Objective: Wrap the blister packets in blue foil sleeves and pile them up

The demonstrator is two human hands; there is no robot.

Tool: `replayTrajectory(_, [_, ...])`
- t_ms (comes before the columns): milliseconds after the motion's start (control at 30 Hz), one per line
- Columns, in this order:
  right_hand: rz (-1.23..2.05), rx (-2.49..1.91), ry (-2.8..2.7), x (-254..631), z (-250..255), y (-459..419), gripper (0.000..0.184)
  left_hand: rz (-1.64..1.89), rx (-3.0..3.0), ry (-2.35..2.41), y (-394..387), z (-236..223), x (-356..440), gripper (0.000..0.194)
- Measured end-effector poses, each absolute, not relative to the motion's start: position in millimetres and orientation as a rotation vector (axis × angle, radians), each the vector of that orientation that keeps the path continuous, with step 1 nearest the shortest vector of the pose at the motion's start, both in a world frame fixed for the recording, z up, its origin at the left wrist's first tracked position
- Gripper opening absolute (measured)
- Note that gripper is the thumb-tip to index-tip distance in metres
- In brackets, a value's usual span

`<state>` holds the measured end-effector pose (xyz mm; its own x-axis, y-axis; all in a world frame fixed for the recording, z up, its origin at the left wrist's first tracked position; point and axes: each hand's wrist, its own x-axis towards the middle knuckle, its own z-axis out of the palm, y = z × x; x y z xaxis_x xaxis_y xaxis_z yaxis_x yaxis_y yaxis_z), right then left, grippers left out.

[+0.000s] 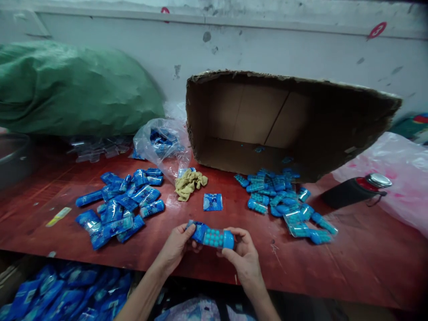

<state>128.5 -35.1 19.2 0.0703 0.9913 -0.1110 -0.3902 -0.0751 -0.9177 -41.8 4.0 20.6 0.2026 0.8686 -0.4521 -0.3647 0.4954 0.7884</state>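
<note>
My left hand point(180, 243) pinches a blue printed sleeve point(199, 232) that sits over the left end of a clear tube of blue balls point(214, 238). The tube's light blue cap end is between the thumb and fingers of my right hand point(242, 252). The tube lies level above the table's front part. Just beyond it, a flat blue printed sleeve point(213, 202) lies on the red table point(234, 223). A pile of blue-wrapped tubes point(120, 200) is to the left. To the right are bare clear tubes with blue balls point(284, 200).
A large cardboard box point(254, 116) lies on its side at the back. Beside it are a plastic bag point(163, 142), a yellowish cloth point(190, 183) and a green sack point(76, 89). A dark bottle point(347, 193) lies tilted at right. Blue packets point(67, 290) fill a space below left.
</note>
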Motion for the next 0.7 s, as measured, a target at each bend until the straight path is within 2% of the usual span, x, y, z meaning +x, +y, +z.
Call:
replayTrajectory(367, [0.877, -1.095, -1.071, 123.3, 2.1, -47.8, 0.035, 0.943, 0.441, 1.033, -0.3, 15.9, -31.3, 0.027])
replayTrajectory(533, [0.881, -1.098, -1.194, 121.3, -9.6, -53.6, 0.038, 0.977, 0.472, 1.019, -0.6, 15.9, -29.9, 0.027])
replayTrajectory(700, [1.059, -1.059, -1.035, 120.8, 2.3, -50.4, 0.034, 1.002, 0.570, 1.040, 1.3, 19.7, -34.4, 0.026])
